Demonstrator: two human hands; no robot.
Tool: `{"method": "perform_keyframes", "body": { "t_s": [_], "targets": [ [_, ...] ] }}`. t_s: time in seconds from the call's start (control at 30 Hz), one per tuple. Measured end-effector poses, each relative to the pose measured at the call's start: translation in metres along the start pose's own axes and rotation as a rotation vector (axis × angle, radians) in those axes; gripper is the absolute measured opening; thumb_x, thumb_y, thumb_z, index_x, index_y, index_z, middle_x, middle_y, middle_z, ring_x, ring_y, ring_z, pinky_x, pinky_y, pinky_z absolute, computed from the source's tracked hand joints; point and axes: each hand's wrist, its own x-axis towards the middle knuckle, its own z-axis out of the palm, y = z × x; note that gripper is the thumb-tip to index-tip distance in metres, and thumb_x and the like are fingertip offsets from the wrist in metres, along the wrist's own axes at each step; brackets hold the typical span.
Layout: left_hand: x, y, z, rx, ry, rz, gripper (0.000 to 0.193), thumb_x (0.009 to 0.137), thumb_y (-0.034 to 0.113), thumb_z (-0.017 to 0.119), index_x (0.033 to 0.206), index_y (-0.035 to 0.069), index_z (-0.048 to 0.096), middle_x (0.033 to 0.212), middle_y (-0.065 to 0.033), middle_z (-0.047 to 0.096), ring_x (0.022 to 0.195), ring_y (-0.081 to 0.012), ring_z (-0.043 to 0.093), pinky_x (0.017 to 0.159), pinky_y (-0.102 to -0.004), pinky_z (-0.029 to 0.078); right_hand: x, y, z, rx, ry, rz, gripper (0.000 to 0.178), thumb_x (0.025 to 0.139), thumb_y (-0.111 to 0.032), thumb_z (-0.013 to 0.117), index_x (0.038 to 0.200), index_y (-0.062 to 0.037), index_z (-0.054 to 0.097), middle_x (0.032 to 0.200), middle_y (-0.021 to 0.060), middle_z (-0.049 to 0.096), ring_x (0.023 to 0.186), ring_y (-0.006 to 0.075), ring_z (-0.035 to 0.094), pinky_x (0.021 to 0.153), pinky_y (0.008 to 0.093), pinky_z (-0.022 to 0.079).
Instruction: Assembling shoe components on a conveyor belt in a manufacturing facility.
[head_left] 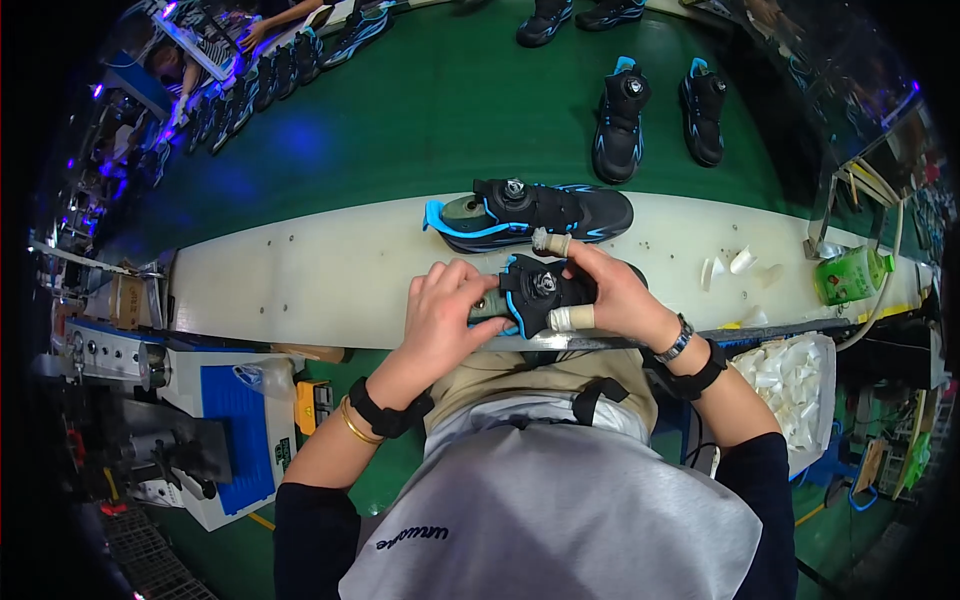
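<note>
Dark shoe with blue lining (530, 308) between hands at table's (340, 260) near edge, toe to right, greenish form (485, 308) inside. Left hand (440, 312) closed at heel end, thumb and forefinger astride opening. Right hand (622, 298) clamped over forefoot, wrapped thumb on near side, wrapped forefinger lifted toward second shoe (590, 212), just beyond hands. Step in hand, seemingly: handling shoe opening around form. Next move probably calls for steady forefoot grip, controlled fingers at heel. White scraps (742, 261), green container (846, 277) right of hands.

Left hand (447, 314) and right hand (630, 300) on a black shoe (528, 300); another shoe (548, 212) beyond, on a pale bench (340, 270)
</note>
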Motion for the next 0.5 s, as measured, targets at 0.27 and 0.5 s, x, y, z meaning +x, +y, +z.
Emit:
{"method": "perform_keyframes", "body": {
  "t_s": [0.27, 0.5],
  "targets": [
    [0.010, 0.002, 0.002, 0.056, -0.114, -0.004, 0.074, 0.055, 0.039, 0.087, 0.118, 0.011, 0.061, 0.099, -0.0021, 0.052, 0.095, -0.0223, 0.052, 0.073, -0.0372, 0.039, 0.010, -0.008, 0.011, -0.327, 0.042, -0.267, 0.078, 0.058, -0.020, 0.086, 0.128, -0.0093, 0.052, 0.089, 0.0066, 0.063, 0.089, 0.0291, 0.053, 0.080, 0.0399, 0.044],
    [0.015, -0.008, 0.006, -0.129, -0.044, 0.042, 0.071, 0.056, 0.038, 0.087, 0.115, 0.009, 0.060, 0.103, -0.0057, 0.056, 0.092, -0.0269, 0.054, 0.075, -0.0391, 0.042, 0.020, -0.026, 0.017, -0.290, -0.035, -0.122, 0.074, 0.064, -0.016, 0.083, 0.130, -0.0091, 0.050, 0.091, 0.0093, 0.062, 0.088, 0.0305, 0.055, 0.078, 0.0415, 0.047]
  ]
}}
